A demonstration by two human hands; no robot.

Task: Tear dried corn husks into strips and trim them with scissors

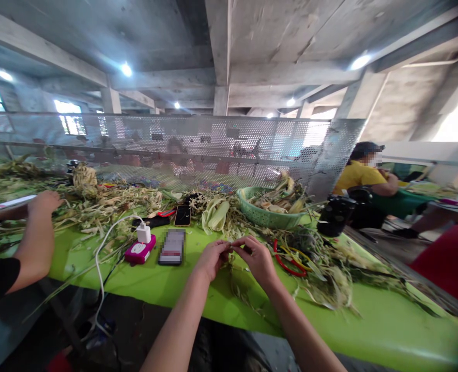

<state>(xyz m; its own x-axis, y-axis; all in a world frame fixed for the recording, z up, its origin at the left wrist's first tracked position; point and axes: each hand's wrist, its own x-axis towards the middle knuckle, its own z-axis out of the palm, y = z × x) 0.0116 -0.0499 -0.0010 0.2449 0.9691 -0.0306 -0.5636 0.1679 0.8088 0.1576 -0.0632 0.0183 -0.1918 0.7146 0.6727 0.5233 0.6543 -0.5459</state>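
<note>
pinches a small plant scrap (pixel 231 247) between the fingertips of left hand (pixel 212 260) and right hand (pixel 256 259), just above the green tabletop (pixel 151 281), roughly mid-view. has the grip drawn nearly closed on both sides, thumb against forefinger, leaving hardly any gap around the scrap. reaches forward with both bare forearms, converging from the lower edge of the view and meeting only at the fingertips. turns the back of the right hand upward, slanting its fingers leftward, and angles the left hand inward, thumb side up, fingers curled. cannot tell which way the scrap points or how its long axis runs, seeing little of it past the fingers. shows beneath the hands a leafy sprig (pixel 243 295), slanting toward the near edge and to the right; cannot tell whether joined to the scrap. has beyond the hands a pale green husk (pixel 216 216), running lengthwise away from the body, and farther right a green basket (pixel 270 219) of plant matter. has a red loop (pixel 279 260) just beside the right hand, and a phone (pixel 171 248) lying flat to the left, near a magenta socket block (pixel 139 251).
</note>
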